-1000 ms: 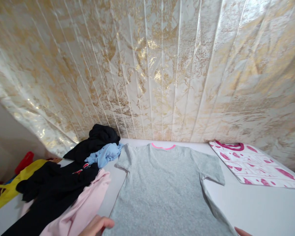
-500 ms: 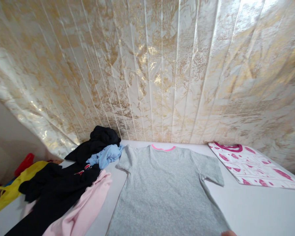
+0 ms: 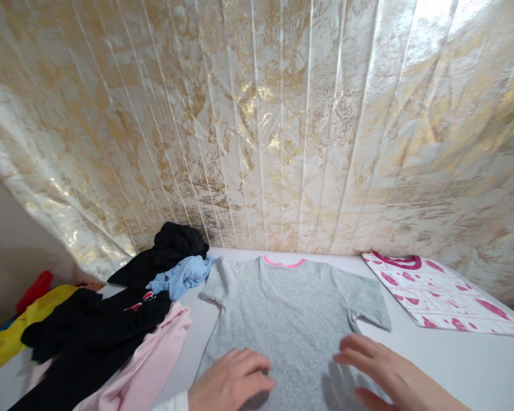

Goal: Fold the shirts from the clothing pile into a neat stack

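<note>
A grey short-sleeved T-shirt point(image 3: 278, 308) with a pink neckband lies spread flat, its collar toward the wall and its lower part cut off by the frame. Over its left side is my left hand point(image 3: 233, 379), fingers loosely curved and apart from the thumb, nothing in them. My right hand point(image 3: 372, 365) hovers above the shirt's right side, fingers parted and empty, casting a shadow on the cloth. Whether the left fingertips touch the fabric I cannot tell.
Left of the shirt lie black clothes point(image 3: 98, 325), a light blue garment point(image 3: 182, 277), a pink garment point(image 3: 148, 359) and a yellow item point(image 3: 47, 308). A folded white and pink printed shirt point(image 3: 445, 297) rests on the white table point(image 3: 462, 371) at right. Gold-patterned sheeting point(image 3: 282, 125) hangs behind.
Both hands have come into view from the bottom edge and moved over the grey T-shirt. Earlier only a fingertip showed at the lower right. The T-shirt lies much as before.
</note>
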A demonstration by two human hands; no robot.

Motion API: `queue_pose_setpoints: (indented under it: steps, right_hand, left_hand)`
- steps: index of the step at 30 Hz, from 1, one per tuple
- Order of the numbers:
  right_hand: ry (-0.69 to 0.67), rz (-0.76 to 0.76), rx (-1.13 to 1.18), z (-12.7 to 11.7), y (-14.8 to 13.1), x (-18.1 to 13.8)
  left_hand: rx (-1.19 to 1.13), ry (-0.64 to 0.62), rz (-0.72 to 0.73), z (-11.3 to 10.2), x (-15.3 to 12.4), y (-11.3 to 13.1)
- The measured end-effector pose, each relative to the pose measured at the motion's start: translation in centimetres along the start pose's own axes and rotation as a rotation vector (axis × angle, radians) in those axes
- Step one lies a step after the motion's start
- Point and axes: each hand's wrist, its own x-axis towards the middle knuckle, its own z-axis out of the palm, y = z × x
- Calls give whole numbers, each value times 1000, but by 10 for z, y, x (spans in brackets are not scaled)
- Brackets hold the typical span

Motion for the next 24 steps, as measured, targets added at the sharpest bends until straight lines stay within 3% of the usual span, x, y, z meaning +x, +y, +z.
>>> queue_pose_setpoints:
  steps: [3,7,12,18,24]
  right_hand:
    - [21,59,16,-12,25,56]
    - [126,294,-8,-9,85,130]
    - [258,409,-116,9,134,202]
    - [321,365,-190,35,153,220]
    - [363,370,-221,41,163,214]
  left_hand:
    - [0,109,-139,-5,43,-37]
    - [11,265,-529,-22,107,-109]
    - [113,401,-735,-23,163,-176]
    - [176,419,-753,2,169,-196]
    - [229,403,-776,2,168,-203]
